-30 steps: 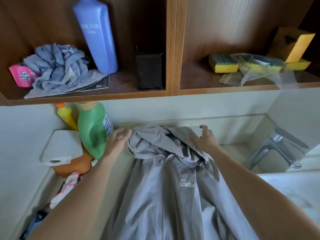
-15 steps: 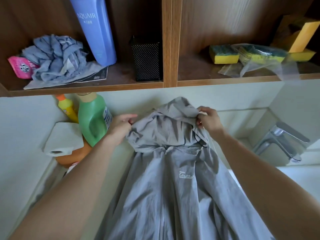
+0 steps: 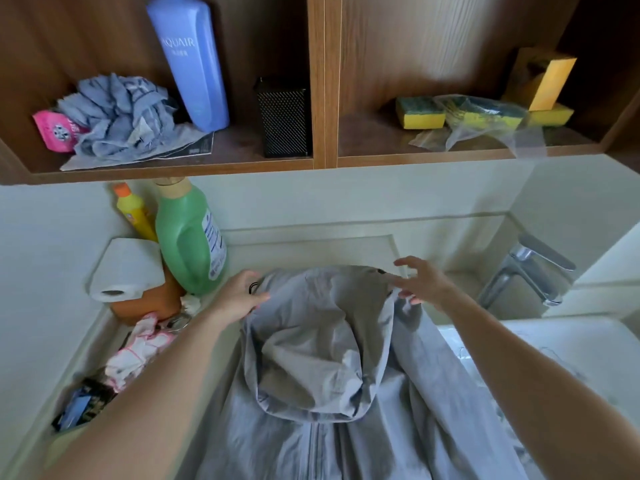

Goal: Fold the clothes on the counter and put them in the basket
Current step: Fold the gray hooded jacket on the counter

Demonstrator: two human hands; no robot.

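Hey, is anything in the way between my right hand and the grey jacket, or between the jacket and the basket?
Nothing visible. Your right hand is open at the far edge of the grey jacket, and your left hand grips its other side. The basket is out of view, so that path cannot be judged.

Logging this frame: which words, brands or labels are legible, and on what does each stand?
"AQUAIR": tall blue bottle on the shelf; the small line under it is blurred.
Green bottle, side label: print too small to read.
Yellow bottle, label: blurred.
Pink packet: blurred.
Printed sheet under the grey cloth: too small to read.
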